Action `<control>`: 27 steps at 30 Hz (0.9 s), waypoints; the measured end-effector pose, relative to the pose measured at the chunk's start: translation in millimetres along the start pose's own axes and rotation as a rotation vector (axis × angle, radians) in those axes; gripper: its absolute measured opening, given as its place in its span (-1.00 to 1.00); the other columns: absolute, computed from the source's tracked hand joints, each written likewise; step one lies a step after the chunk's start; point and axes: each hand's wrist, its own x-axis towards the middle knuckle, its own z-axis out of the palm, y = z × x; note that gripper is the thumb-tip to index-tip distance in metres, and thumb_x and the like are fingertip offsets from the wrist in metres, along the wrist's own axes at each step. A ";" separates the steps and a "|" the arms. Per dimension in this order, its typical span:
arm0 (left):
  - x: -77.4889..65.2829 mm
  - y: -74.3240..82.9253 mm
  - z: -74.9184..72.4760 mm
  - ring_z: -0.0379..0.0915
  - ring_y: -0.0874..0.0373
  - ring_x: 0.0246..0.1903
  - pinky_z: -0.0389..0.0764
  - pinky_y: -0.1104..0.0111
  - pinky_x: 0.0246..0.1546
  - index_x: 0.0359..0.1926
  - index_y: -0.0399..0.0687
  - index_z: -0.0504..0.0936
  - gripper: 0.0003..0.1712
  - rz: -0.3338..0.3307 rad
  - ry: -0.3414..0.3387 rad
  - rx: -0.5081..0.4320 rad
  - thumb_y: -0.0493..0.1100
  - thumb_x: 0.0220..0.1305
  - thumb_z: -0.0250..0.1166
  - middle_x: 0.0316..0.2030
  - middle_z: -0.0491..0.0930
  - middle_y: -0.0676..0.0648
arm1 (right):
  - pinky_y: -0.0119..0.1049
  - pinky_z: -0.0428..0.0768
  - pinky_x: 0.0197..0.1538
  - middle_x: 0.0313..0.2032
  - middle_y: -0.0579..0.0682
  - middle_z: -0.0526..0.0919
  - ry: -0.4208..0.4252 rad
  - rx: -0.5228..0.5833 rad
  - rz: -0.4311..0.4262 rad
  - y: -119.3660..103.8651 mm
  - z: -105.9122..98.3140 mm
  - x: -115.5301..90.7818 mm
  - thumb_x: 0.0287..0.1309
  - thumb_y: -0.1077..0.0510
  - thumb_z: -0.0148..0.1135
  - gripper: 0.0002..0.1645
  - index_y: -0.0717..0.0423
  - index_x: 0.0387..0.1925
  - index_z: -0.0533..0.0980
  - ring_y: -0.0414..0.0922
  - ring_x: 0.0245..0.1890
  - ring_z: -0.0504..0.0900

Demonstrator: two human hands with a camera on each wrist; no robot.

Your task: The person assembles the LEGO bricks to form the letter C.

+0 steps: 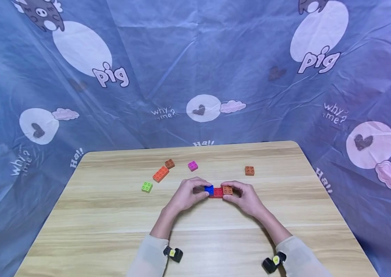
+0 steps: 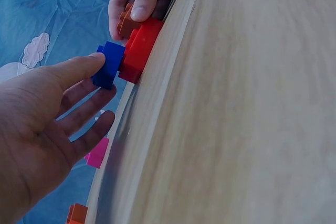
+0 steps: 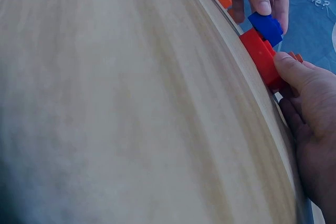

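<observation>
Between thumb and fingers, my left hand [image 1: 188, 195] pinches a blue toy brick [image 1: 209, 190]. That brick is tilted at the left end of a red brick [image 1: 218, 192], close over its studs in the right wrist view. An orange-brown brick [image 1: 228, 190] sits on the red brick's right end. My right hand [image 1: 248, 198] grips this orange-brown brick, its thumb on the near side. In the left wrist view the red brick [image 2: 140, 51] rests on the table, with studs showing between the two upper bricks.
Farther left on the wooden table [image 1: 112, 215] lie a lime green brick [image 1: 147, 187], a long orange brick [image 1: 161, 174] and a brown brick [image 1: 169, 164]. A magenta brick [image 1: 192, 166] lies behind my left hand, another brown brick [image 1: 249, 171] behind the right. Printed blue cloth [image 1: 167, 77] hangs around.
</observation>
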 end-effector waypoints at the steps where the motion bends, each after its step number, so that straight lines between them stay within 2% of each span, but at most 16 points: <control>1: 0.0 0.2 0.1 0.70 0.17 0.00 0.71 0.29 0.12 0.12 0.01 0.79 -0.64 0.002 0.003 0.004 -0.24 0.30 0.53 0.01 0.76 0.04 | -0.41 0.68 0.12 0.07 -0.03 0.79 0.001 0.000 0.003 -0.2 -0.2 0.0 0.17 0.24 0.57 -0.49 0.01 0.17 0.70 -0.02 0.11 0.73; 11: 0.8 5.9 1.7 0.69 0.17 -0.04 0.71 0.33 0.04 0.07 -0.03 0.81 -0.66 -0.029 0.014 0.021 -0.23 0.27 0.55 -0.02 0.76 0.02 | -0.40 0.67 0.16 0.09 -0.02 0.78 0.007 -0.010 -0.003 3.1 0.7 0.0 0.19 0.23 0.56 -0.49 0.04 0.19 0.69 0.00 0.12 0.72; 17: 1.4 7.3 6.0 0.68 0.18 -0.04 0.71 0.37 -0.01 0.06 -0.03 0.81 -0.67 -0.057 0.012 -0.007 -0.23 0.27 0.55 -0.02 0.76 0.03 | -0.42 0.66 0.16 0.08 -0.01 0.79 0.018 -0.013 -0.006 4.8 0.4 -2.3 0.18 0.24 0.56 -0.49 0.07 0.18 0.69 0.02 0.12 0.73; 24: 3.0 2.6 11.7 0.71 0.09 -0.12 0.76 0.40 -0.13 0.02 -0.12 0.75 -0.67 -0.099 0.038 -0.111 -0.27 0.24 0.57 -0.07 0.73 -0.08 | -0.38 0.68 0.18 0.09 -0.04 0.78 0.001 -0.004 -0.001 3.7 0.7 0.4 0.18 0.23 0.56 -0.50 0.00 0.17 0.69 -0.01 0.13 0.73; 27: 4.4 1.1 14.6 0.71 0.08 -0.08 0.76 0.38 -0.06 0.08 -0.11 0.75 -0.63 -0.114 0.041 -0.146 -0.23 0.26 0.56 -0.03 0.72 -0.08 | -0.38 0.69 0.15 0.09 -0.03 0.78 0.001 0.002 -0.002 3.3 0.2 0.5 0.18 0.25 0.56 -0.50 0.02 0.17 0.69 -0.01 0.12 0.73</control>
